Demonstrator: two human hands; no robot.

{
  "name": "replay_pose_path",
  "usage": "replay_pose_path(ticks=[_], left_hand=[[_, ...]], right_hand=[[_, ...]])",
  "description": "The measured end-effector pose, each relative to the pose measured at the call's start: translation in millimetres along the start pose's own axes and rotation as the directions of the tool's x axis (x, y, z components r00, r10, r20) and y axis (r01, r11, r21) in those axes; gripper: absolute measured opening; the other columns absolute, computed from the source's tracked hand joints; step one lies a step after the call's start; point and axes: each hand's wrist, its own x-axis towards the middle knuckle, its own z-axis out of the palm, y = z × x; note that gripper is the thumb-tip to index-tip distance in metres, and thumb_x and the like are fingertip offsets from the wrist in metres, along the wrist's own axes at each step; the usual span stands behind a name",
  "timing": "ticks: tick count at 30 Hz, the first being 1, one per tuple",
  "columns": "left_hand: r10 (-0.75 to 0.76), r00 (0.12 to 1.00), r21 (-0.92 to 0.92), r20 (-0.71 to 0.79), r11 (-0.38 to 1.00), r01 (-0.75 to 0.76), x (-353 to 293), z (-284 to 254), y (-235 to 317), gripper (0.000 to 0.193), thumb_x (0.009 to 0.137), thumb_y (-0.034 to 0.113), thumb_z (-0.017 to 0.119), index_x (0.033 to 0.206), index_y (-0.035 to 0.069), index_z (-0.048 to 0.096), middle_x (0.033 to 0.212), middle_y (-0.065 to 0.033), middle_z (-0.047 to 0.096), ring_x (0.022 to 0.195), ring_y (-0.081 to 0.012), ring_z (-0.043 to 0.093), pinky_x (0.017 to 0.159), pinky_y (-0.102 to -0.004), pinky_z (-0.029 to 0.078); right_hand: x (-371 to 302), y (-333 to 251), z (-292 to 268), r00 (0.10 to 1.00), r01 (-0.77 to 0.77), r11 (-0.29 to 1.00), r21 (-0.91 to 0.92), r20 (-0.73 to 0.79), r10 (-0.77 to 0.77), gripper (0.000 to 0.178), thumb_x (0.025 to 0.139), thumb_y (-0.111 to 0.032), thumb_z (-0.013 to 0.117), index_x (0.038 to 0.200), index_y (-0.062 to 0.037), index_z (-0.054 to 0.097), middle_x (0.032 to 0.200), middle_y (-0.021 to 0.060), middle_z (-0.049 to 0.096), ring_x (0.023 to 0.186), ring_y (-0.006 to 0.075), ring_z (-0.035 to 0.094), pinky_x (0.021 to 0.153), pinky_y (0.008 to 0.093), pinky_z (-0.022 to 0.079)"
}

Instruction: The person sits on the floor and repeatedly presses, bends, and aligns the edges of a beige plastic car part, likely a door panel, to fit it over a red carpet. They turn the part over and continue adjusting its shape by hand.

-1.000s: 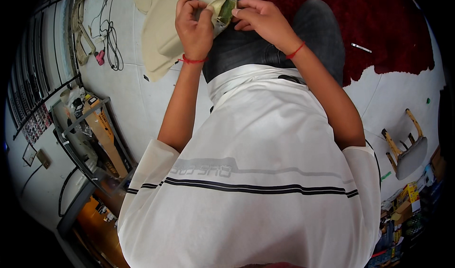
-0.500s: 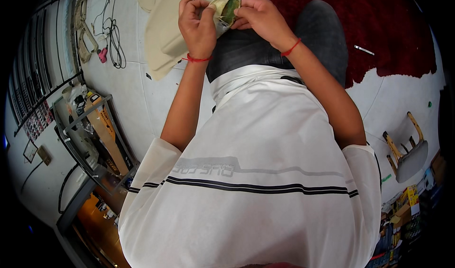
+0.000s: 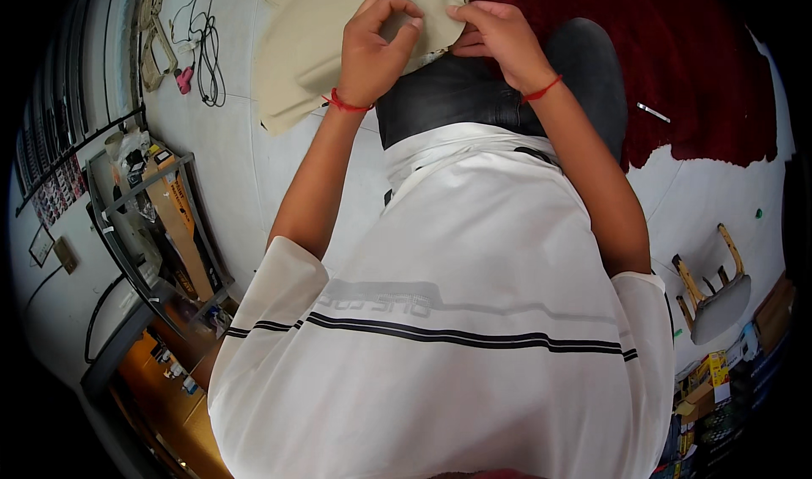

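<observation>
A beige cloth (image 3: 313, 39) lies across my lap and spreads out onto the white floor at the upper left. My left hand (image 3: 376, 47) rests on the cloth with thumb and forefinger pinching its surface. My right hand (image 3: 499, 39) grips the cloth's edge just to the right, over my dark trousers (image 3: 474, 107). Both wrists wear a red thread. Whatever sits under the fingers is hidden by the cloth.
A dark red rug (image 3: 694, 64) covers the floor at the upper right, with a small white stick (image 3: 653, 112) on it. A metal rack (image 3: 152, 225) stands at left, cables (image 3: 203, 47) lie at the upper left, and a small wooden stool (image 3: 715, 289) is at right.
The small green item seen between my fingers before is no longer visible; the beige cloth now covers that spot. Both hands have stayed close together on the cloth.
</observation>
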Motion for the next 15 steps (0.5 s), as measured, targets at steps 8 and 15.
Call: replay_pose_path(ticks=[8, 15], left_hand=[[0.097, 0.994, 0.408, -0.040, 0.910, -0.072, -2, -5, -28, 0.049, 0.086, 0.026, 0.072, 0.130, 0.007, 0.063, 0.118, -0.0106, 0.069, 0.109, -0.0301, 0.062, 0.102, -0.0412, 0.040], [0.107, 0.991, 0.438, -0.080, 0.897, -0.061, -5, 4, -18, 0.053, 0.078, 0.032, 0.074, 0.125, 0.009, 0.065, 0.115, -0.0092, 0.068, 0.111, -0.0280, 0.061, 0.105, -0.0432, 0.034]], right_hand=[[3, -6, 3, 0.998, -0.040, 0.997, -0.060, 0.038, 0.042, 0.031, 0.095, -0.019, 0.070, 0.111, 0.0074, 0.070, 0.091, 0.0091, 0.071, 0.081, 0.0181, 0.072, 0.079, 0.0330, 0.062], [1, -16, 11, 0.998, -0.021, 0.978, -0.206, 0.046, 0.031, 0.026, 0.093, -0.009, 0.065, 0.111, 0.0087, 0.068, 0.097, 0.0100, 0.072, 0.082, 0.0161, 0.071, 0.077, 0.0318, 0.064]])
